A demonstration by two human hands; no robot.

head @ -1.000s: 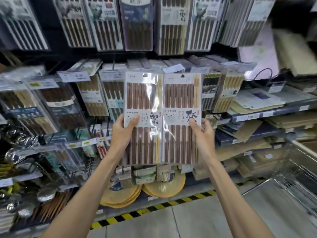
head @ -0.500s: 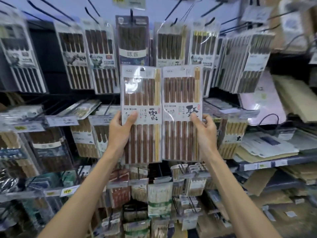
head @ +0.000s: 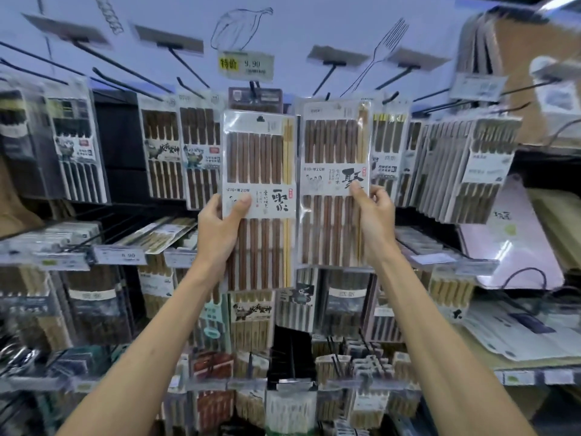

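Now, step in hand: you hold two packs of chopsticks up before the hanging rows, to compare them or to hang them back, as I judge.
Left hand (head: 220,229): grips the left pack (head: 261,165) at its left edge, with the thumb on the front label.
Right hand (head: 374,220): grips the right pack (head: 334,143) at its right edge, thumb on the label.
Place of packs: both are upright in the air, just in front of the top hanging row.
Next move: probably you bring the top of one pack to a free hook (head: 322,81). Keep the pack flat and go slowly.
Changed: half a second ago the packs were edge to edge and level. Now the right one is higher, a gap is between them, and the price tag (head: 246,65) shows above.
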